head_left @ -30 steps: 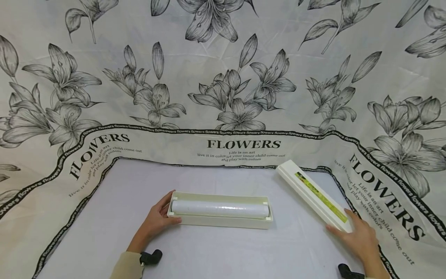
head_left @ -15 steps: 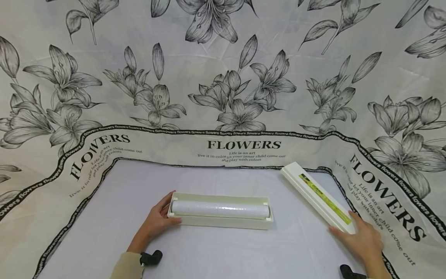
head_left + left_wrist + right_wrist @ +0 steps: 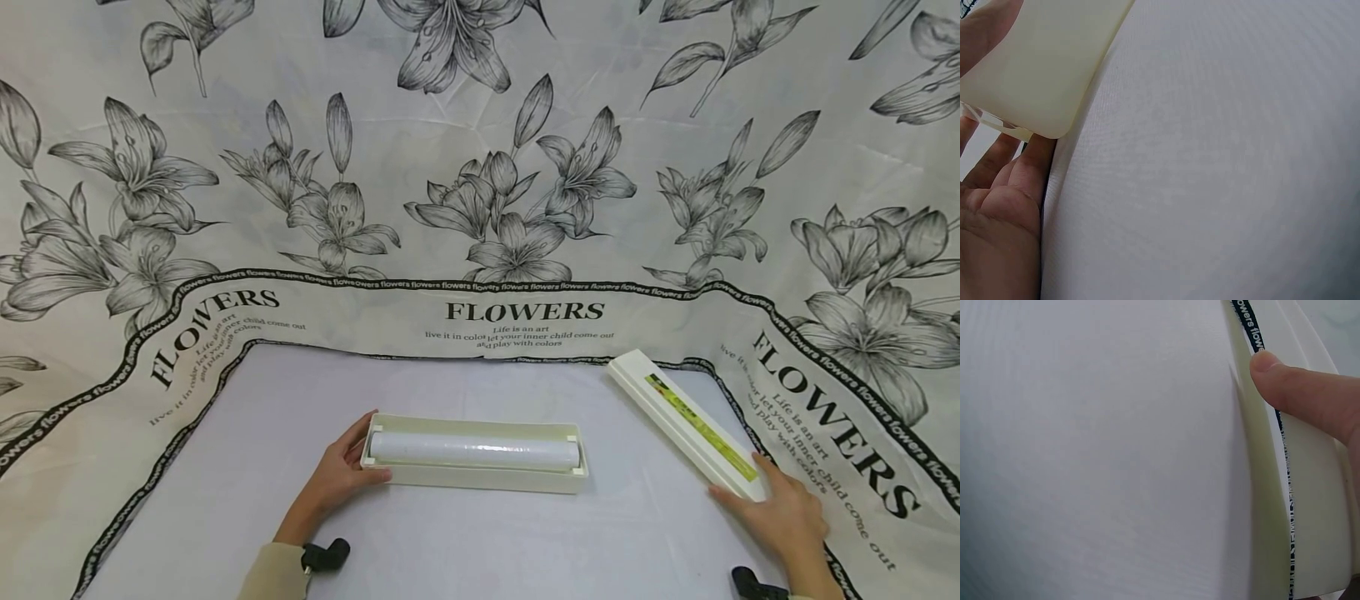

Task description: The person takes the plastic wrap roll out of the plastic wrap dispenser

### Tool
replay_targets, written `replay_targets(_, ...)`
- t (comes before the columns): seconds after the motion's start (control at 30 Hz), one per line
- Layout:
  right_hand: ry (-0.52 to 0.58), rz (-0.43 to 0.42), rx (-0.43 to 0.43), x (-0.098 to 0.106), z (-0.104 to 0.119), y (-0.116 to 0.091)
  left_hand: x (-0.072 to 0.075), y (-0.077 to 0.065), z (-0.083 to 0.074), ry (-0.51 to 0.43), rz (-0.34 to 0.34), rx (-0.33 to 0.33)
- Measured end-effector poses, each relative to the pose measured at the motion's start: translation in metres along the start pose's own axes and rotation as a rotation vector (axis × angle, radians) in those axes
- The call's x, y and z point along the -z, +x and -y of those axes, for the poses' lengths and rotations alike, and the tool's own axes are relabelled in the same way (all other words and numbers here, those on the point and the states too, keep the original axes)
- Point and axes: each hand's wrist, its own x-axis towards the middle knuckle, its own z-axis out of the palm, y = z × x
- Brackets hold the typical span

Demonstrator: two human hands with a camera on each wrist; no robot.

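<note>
In the head view, a long off-white box (image 3: pixel 480 478) lies without its cover mid-table, and a shiny white roll of cling film (image 3: pixel 472 448) sits inside it. My left hand (image 3: pixel 341 475) grips the box's left end, thumb along the front and fingers behind. The left wrist view shows the box's rounded end (image 3: pixel 1041 75) close against the tabletop. At the right, my right hand (image 3: pixel 780 508) holds the near end of the long white lid (image 3: pixel 660 408), which slants toward the back left and carries a yellow-green label. In the right wrist view my thumb (image 3: pixel 1304 387) presses the lid's side.
A white cloth (image 3: pixel 525 546) covers the table. Behind and along both sides stands a flower-printed curtain (image 3: pixel 517 175) with a black lettered border. The lid lies near the curtain's right-hand fold. A black strap-on camera mount (image 3: pixel 326 554) sits on my left wrist.
My right hand and the lid have shifted slightly right and toward me, then come nearly to rest. My left hand, the box and the roll have stayed in place.
</note>
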Motion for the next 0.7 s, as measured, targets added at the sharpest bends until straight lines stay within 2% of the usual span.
replay_targets(0.37,0.015,0.036,-0.017,-0.0011,0.0024,-0.0015,-0.0005,-0.0005,-0.0018,-0.012,0.003,0.011)
replay_targets(0.7,0.007,0.036,-0.034,-0.0042,0.0011,-0.0006,-0.0008,-0.0015,-0.0044,-0.007,-0.002,0.029)
